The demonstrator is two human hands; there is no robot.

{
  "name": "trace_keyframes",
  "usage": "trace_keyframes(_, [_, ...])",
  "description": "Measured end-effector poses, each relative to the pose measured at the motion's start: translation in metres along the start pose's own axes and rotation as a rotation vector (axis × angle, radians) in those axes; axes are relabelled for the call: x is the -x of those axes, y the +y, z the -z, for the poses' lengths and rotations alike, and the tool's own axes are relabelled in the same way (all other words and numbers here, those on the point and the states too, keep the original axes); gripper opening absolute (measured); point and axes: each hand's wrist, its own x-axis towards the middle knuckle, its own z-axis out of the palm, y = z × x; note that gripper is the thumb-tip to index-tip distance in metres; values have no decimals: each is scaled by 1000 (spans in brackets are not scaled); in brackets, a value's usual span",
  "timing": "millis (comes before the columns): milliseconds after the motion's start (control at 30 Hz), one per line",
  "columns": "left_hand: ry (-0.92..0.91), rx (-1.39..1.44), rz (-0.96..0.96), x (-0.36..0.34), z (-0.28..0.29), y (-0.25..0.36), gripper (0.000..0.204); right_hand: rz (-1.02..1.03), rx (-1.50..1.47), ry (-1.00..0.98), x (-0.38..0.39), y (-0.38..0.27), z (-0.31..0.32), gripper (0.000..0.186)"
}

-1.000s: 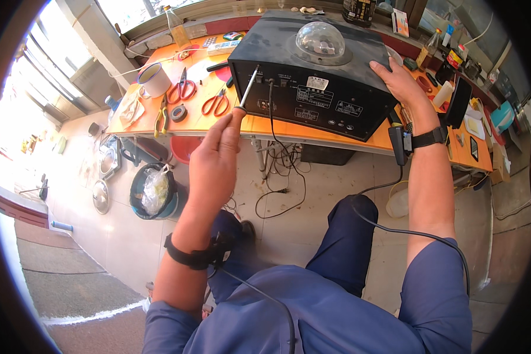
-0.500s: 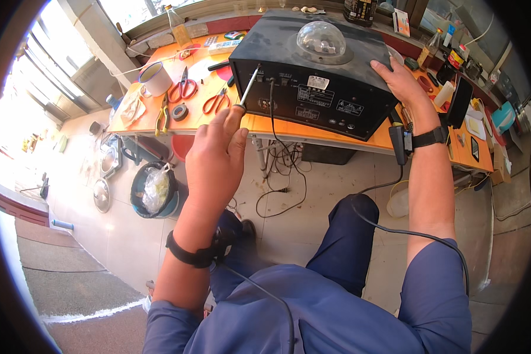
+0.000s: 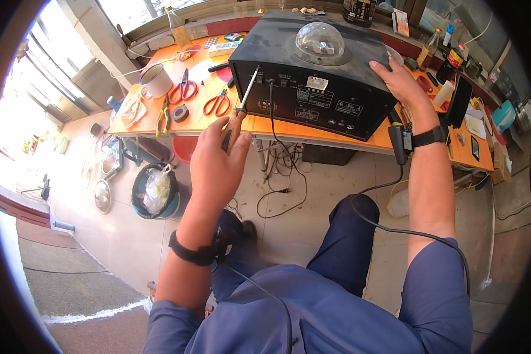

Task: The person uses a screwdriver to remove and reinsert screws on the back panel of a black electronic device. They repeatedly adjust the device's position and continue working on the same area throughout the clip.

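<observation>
Left hand (image 3: 219, 162): fingers half-curled loosely round a screwdriver (image 3: 236, 123), tip at the upper left corner of a black box (image 3: 312, 88); we cannot make out a screw there. The box sits at the surface's (image 3: 259, 125) front edge, casing closed; we judge the work unfinished, remainder unclear. Right hand (image 3: 402, 82): open against the box's right end, fingers partly hidden.

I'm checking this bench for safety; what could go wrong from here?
The screwdriver in the left hand might slip and scratch the black box. The dark cord hanging from the box could catch on a trouser leg. The box sits close to the front edge of the table, so it might shift if the right hand, on its right end, lets go.
</observation>
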Motion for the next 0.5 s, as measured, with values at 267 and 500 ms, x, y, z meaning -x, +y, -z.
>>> trace_keyframes(267, [-153,418,207,-8,7,7,39,23,-12,119,4,3,-5,83])
trace_keyframes(500, [-35,27,-43,-5,8,6,35,40,76,220,-2,10,-9,78])
